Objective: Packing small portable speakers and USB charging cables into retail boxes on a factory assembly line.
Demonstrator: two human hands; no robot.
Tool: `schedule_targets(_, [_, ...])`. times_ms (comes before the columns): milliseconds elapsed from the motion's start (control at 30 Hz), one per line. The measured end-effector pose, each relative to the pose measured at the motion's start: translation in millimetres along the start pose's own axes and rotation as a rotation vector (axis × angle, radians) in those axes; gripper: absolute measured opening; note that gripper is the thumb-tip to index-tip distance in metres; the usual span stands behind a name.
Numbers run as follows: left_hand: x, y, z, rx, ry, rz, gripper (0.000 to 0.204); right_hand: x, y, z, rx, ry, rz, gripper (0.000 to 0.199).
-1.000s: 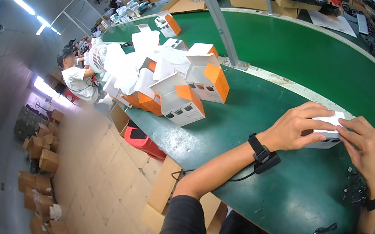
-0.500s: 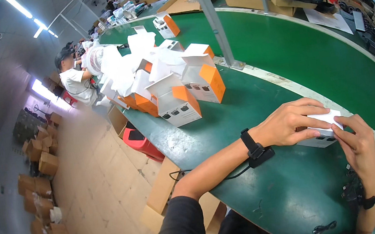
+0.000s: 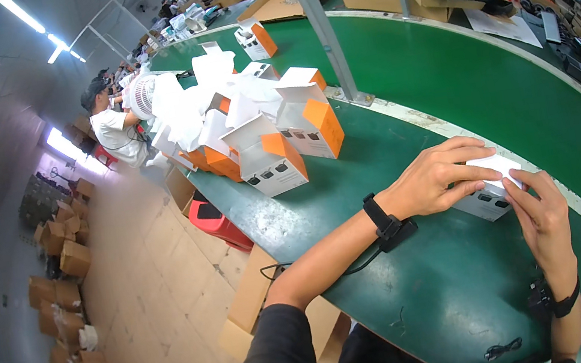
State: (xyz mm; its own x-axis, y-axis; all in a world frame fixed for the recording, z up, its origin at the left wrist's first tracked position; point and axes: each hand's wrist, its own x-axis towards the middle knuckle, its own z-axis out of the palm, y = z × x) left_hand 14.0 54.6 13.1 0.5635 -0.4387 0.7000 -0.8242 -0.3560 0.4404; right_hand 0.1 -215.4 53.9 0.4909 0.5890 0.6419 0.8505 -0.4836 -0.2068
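A small white carton (image 3: pixel 483 205) with pictures printed on its side stands on the green table at the right, with its white top pressed down. My left hand (image 3: pixel 444 174) lies over its left and far side, fingers gripping the top edge. At the near right corner my right hand (image 3: pixel 541 212) pinches the edge of the lid. Part of the carton is hidden behind the fingers. Open white and orange cartons (image 3: pixel 275 172) are grouped further left, with white wrapping (image 3: pixel 183 115) sticking out. Near my right wrist lie black cables (image 3: pixel 503 350) and a black adapter (image 3: pixel 539 294).
A metal post (image 3: pixel 324 31) rises from the table's far rail, beside a green conveyor belt (image 3: pixel 415 63). A red stool (image 3: pixel 216 227) and an open brown box (image 3: pixel 248 295) stand by the near edge. A person (image 3: pixel 116 125) works at the far left.
Both hands and the carton appear slightly further up and left, partly because the whole view has shifted. The grip on the carton's top has stayed much the same.
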Motion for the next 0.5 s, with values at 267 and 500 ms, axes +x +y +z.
schedule_targets(267, [-2.2, 0.5, -4.7, 0.019, -0.006, 0.031, 0.041, 5.0, -3.9, -5.3, -0.01, -0.056, -0.011, 0.04])
schedule_targets(500, [-0.9, -2.1, 0.0, -0.009, 0.026, 0.038, 0.04, 6.5, -4.2, -8.0, 0.003, -0.066, 0.011, 0.041])
